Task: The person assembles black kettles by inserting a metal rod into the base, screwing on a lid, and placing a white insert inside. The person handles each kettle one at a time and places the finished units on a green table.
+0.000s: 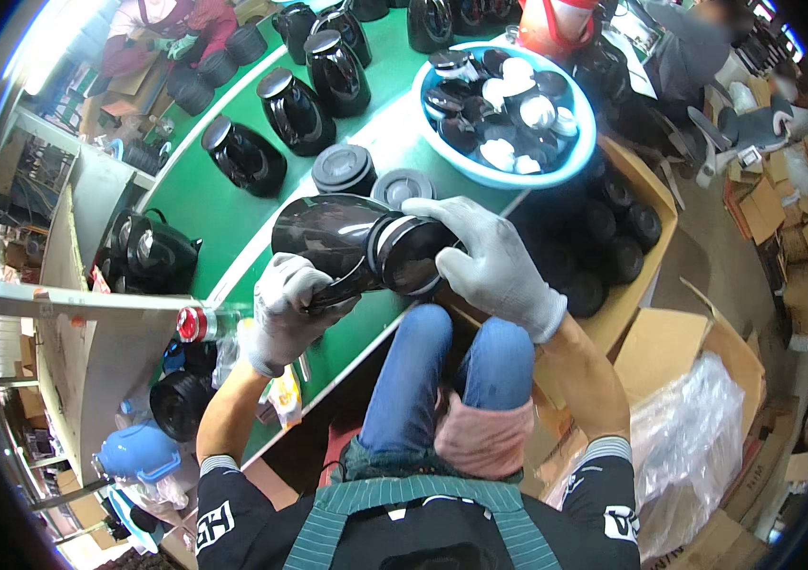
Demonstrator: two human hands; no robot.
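Note:
A glossy black jug (323, 228) lies on its side in the air above the near edge of the green table. My gloved left hand (292, 309) is closed around its handle. At the jug's right end, the fingers of my gloved right hand (499, 266) are closed around the round black lid (411, 255), thumb below and fingers above. Just beyond the jug, a stack of black discs (342, 168) and another black disc (404, 187) rest on the table.
Several black jugs (295, 109) stand along the green table (242, 233). A light-blue basin (586, 128) holds black and white lids. To the right, a cardboard box (665, 190) contains black round parts. Clear plastic (699, 418) lies over cardboard at lower right. Another person (171, 28) works at far left.

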